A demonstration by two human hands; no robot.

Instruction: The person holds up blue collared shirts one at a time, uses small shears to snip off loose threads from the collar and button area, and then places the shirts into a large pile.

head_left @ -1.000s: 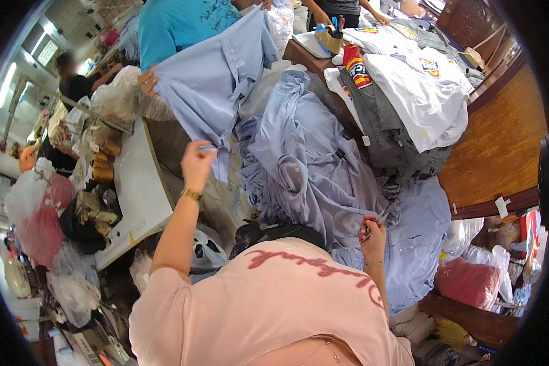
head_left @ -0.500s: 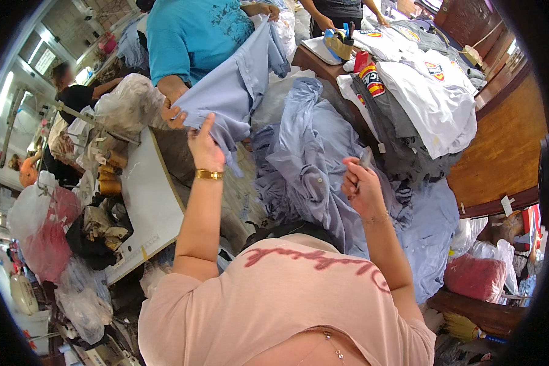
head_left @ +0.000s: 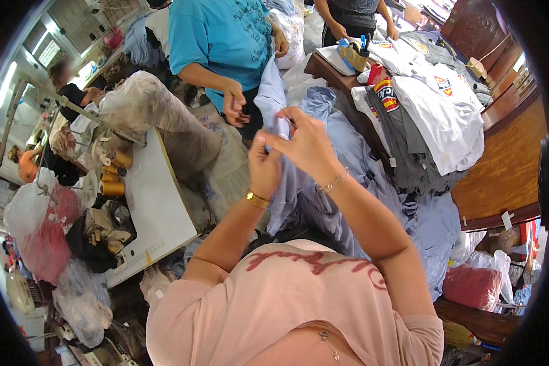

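Observation:
A light blue garment (head_left: 269,97) hangs in front of me, bunched lengthwise into a narrow strip. My left hand (head_left: 265,166) is closed on its edge, thumb up. Close beside it, my right hand (head_left: 308,139) pinches the cloth with bent fingers, and the two hands almost touch. Whether anything else sits in my right palm is hidden. Across from me stands a person in a turquoise shirt (head_left: 222,43). That person's one hand (head_left: 233,105) hangs off the cloth, while the other hand (head_left: 280,43) is near the garment's upper end.
Behind my hands lies a heap of light blue garments (head_left: 360,158). Stacked white and grey shirts (head_left: 430,116) cover a table at right, with a tape dispenser (head_left: 352,56). A white sewing table (head_left: 149,207) with thread cones (head_left: 112,183) stands at left. Another person (head_left: 351,18) works at the far table.
My right hand has come left and up to the garment, beside my left hand, which moved right. The turquoise-shirted person's near hand has let go. The small grey pointed thing from my right hand no longer shows.

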